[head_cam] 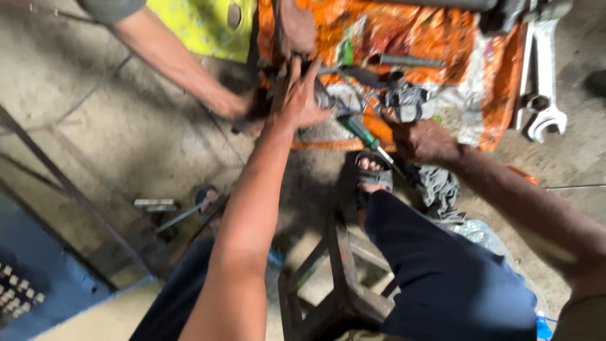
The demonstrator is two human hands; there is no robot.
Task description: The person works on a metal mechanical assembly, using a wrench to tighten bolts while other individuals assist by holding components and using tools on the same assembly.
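While I sit on a wooden stool [344, 278] above the concrete floor [126, 145], my left hand [300, 95] reaches forward with fingers spread, palm pressed on a dark metal assembly [353, 88] that lies on an orange sheet [416, 38]. My right hand [423, 140] is closed around a green-handled screwdriver [356, 129]; its handle points up and left toward the assembly, and the shaft runs down past my sandal [374, 177]. Just above that hand sits a grey blocky part [407, 101] of the assembly, touching or nearly touching my knuckles; I cannot tell which.

Another person's arm [170, 63] comes in from the upper left, and that hand [246, 110] grips the assembly's left end just beside my left hand. A yellow cloth [196, 25] lies behind that arm.

Two big open-ended spanners [543, 69] rest on the floor at the right edge of the sheet, well apart from my hands. A grey rag [439, 186] is bunched under my right wrist, beside my knee. Left of my left leg, a small metal bar [154, 204] lies on the floor.
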